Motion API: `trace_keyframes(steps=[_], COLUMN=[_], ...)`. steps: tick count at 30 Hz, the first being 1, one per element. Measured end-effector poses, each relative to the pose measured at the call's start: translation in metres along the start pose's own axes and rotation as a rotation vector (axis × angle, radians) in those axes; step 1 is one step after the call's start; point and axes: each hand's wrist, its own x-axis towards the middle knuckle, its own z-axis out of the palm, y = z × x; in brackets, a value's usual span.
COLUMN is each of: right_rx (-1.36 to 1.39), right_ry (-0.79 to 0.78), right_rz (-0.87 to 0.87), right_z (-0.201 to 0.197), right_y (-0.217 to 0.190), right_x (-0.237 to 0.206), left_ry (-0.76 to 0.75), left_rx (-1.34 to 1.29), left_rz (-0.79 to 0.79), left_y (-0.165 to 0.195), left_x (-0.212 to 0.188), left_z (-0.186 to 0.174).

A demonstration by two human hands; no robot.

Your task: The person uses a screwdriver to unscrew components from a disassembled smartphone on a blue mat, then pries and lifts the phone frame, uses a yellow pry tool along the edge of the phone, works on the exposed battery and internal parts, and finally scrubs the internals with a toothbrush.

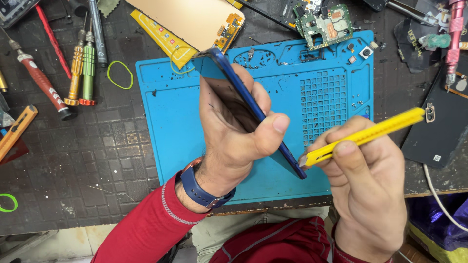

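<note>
The left hand (pixel 234 131) had its grip clamped on a blue phone (pixel 253 117), held on edge above the blue mat (pixel 165 126), thumb pressed against one face and the fingers wrapped behind. The right hand (pixel 365 180) was closed on a yellow utility knife (pixel 363 136), whose tip met the phone's lower corner, right at the seam. To my eye this was the prying step: the blade was at the edge but the phone looked whole, so the case was not yet parted. What came after would call for a shallow, steady push along that seam, with the left hand holding firm so the phone did not twist. Around them, a green circuit board (pixel 325 24) lay at the mat's top edge, a gold-coloured panel (pixel 190 19) beside it. A row of screwdrivers (pixel 83 68) sat well off to the left on the dark surface (pixel 97 160). A dark phone back (pixel 438 126) lay to the right.
</note>
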Motion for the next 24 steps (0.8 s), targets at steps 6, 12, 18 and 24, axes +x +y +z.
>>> trace_keyframes(steps=[6,12,18,24], right_rx=[0.119,-1.025,-1.174,-1.200], right_ry=[0.056,0.079,0.006,-0.160], right_rz=[-0.166,-0.220,0.016,0.162], right_z=[0.021,0.034,0.036,0.024], right_y=[-0.009,-0.017,-0.024,-0.021], right_x=[0.008,0.002,0.015,0.024], left_ry=[0.028,0.031,0.028,0.029], left_rx=[0.073,0.261,0.348,0.537], left_rz=[-0.035,0.028,0.014,-0.009], left_y=[0.011,0.017,0.010,0.005], left_x=[0.009,0.013,0.014,0.013], left_z=[0.007,0.005,0.004,0.003])
